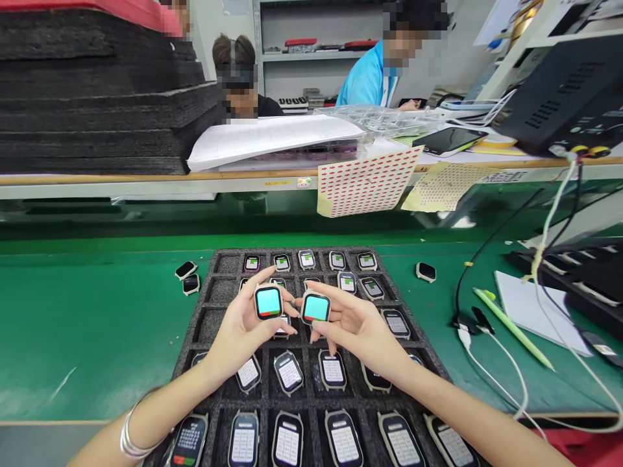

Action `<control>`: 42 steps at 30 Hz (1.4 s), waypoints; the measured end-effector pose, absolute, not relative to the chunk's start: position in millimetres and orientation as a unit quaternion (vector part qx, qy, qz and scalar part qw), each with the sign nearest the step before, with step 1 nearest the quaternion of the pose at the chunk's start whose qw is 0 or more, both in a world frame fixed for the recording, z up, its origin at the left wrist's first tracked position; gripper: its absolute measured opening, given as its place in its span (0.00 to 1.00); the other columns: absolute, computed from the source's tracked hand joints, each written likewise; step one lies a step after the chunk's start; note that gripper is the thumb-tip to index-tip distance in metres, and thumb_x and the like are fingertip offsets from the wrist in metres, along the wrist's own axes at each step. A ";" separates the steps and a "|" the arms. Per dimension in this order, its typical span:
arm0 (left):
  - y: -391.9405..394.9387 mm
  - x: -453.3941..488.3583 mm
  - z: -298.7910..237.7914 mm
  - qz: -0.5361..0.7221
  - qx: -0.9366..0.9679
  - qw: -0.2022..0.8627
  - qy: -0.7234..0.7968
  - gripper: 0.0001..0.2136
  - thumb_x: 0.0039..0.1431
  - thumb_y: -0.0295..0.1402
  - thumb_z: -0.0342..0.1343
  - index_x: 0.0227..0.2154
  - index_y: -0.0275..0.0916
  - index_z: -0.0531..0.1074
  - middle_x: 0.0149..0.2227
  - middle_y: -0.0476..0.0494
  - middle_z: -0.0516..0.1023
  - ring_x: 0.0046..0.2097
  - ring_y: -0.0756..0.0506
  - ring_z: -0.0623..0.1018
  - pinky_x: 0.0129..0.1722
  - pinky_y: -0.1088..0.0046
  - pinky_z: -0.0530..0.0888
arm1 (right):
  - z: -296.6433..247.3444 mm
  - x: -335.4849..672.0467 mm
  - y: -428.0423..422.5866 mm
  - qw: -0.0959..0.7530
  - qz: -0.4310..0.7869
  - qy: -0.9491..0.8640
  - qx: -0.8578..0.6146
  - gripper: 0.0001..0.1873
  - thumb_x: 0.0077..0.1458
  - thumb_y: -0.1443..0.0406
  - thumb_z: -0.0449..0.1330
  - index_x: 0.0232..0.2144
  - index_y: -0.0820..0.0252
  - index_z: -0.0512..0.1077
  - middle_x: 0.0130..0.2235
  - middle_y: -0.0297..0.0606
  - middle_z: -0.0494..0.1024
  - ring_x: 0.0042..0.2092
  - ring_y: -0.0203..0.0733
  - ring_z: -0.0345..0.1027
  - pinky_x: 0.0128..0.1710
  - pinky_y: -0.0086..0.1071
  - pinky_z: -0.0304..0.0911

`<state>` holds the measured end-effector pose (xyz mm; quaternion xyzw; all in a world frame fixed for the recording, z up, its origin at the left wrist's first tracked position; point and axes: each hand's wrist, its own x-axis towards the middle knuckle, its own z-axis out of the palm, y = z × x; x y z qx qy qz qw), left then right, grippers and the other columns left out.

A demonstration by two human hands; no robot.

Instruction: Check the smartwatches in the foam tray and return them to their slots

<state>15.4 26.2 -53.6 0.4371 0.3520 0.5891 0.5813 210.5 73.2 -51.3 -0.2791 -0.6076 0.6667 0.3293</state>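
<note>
My left hand (243, 331) holds a small smartwatch body (268, 301) with a cyan lit screen, pinched between thumb and fingers. My right hand (357, 327) holds a second smartwatch body (316, 308) with the same cyan screen, right beside the first. Both hands hover over a black foam tray (204, 324) whose pockets hold several more watch bodies, most with white or green screens.
Two loose watch bodies (187, 277) lie on the green mat left of the tray, one (426, 272) to its right. A green pen (513, 329), white cables and paper lie at right. Red-dot sticker sheets (365, 181) hang from the shelf. Two people sit beyond it.
</note>
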 end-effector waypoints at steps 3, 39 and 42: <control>25.8 15.6 -53.9 0.585 0.429 0.578 0.373 0.29 0.56 0.28 0.58 0.59 0.42 0.56 0.41 0.42 0.72 0.39 0.45 0.76 0.34 0.69 0.78 | -51.9 209.2 72.6 0.320 0.664 -0.614 -0.281 0.29 0.54 0.68 0.63 0.57 0.51 0.63 0.47 0.42 0.74 0.34 0.40 0.73 0.22 0.25 0.68; 14.5 -108.7 -78.2 0.162 0.822 0.159 0.523 0.14 0.58 0.35 0.54 0.47 0.40 0.65 0.48 0.39 0.67 0.49 0.38 0.66 0.49 0.58 0.65 | -65.2 165.1 115.1 -0.004 0.114 -0.968 -0.225 0.18 0.50 0.62 0.67 0.42 0.64 0.72 0.40 0.44 0.68 0.40 0.50 0.66 0.40 0.41 0.66; 23.0 -84.9 -71.9 0.096 0.854 0.095 0.503 0.10 0.59 0.34 0.53 0.42 0.37 0.67 0.46 0.38 0.69 0.47 0.38 0.67 0.46 0.59 0.66 | -71.6 158.7 106.4 -0.011 0.092 -0.966 -0.242 0.19 0.49 0.61 0.68 0.41 0.67 0.72 0.40 0.47 0.68 0.41 0.53 0.66 0.39 0.43 0.66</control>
